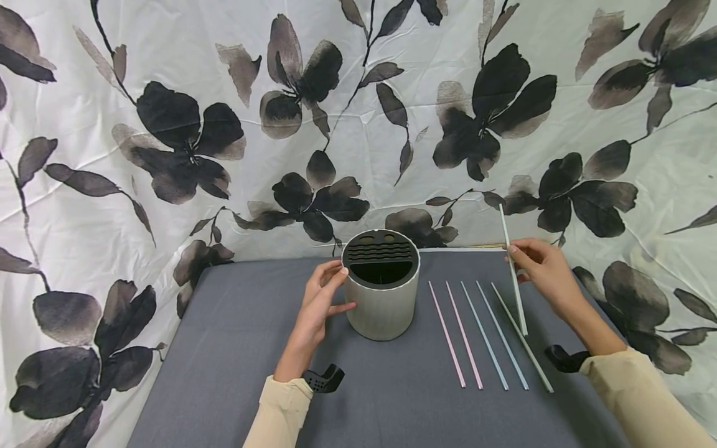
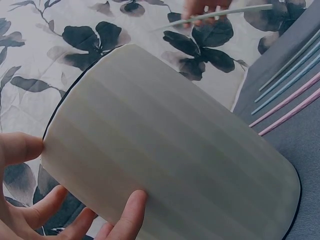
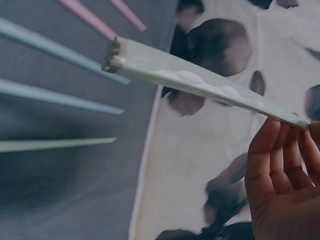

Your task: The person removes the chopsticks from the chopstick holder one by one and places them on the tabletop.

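A pale green chopstick [image 1: 513,274] hangs steeply tilted above the table's right side, pinched near its upper part by my right hand [image 1: 543,267]. Its thick, squared end points toward the right wrist camera. With spread fingers, my left hand [image 1: 319,298] touches the left side of a whitish ribbed utensil holder [image 1: 382,314]; a fingertip [image 2: 134,202] rests against the wall. The holder stands upright, its dark lid [image 1: 381,256] having a slotted part and a larger opening. Between holder and right hand lie two pink chopsticks [image 1: 446,334], two blue chopsticks [image 1: 485,336] and another green chopstick [image 1: 523,339].
Grey cloth covers the table [image 1: 235,348]. A white curtain with dark flowers [image 1: 190,143] hangs right behind its back edge. Black bands [image 1: 325,378] are worn on both wrists.
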Motion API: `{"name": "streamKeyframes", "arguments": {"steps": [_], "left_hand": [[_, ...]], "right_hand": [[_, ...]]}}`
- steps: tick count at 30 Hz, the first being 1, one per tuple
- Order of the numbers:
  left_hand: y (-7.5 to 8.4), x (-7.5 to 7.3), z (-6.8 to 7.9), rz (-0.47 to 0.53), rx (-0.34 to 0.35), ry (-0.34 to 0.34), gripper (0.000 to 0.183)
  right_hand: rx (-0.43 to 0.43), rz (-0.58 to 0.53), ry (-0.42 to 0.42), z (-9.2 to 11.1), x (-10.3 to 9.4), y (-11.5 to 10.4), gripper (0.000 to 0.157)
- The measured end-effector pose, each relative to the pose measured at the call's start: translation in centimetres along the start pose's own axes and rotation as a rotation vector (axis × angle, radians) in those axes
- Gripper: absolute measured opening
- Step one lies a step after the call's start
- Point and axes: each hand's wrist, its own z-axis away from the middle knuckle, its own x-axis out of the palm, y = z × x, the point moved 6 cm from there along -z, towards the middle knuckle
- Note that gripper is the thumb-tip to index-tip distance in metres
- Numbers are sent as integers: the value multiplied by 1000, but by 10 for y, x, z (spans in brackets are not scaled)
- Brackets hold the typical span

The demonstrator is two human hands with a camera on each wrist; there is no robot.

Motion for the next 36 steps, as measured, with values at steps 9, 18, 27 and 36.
{"name": "streamKeyframes", "arguments": {"steps": [9, 18, 27, 36], "left_hand": [[0, 0, 1, 2, 6, -6, 50], [0, 0, 0, 6, 7, -7, 49], [1, 0, 0, 3, 4, -7, 49], [1, -1, -1, -3, 6, -8, 49]], "right_hand": [[107, 120, -125, 12, -3, 52, 50], [144, 223, -140, 28, -4, 102, 48], [142, 320, -150, 39, -1, 133, 41], [10, 520, -5, 46, -4, 151, 24]]}}
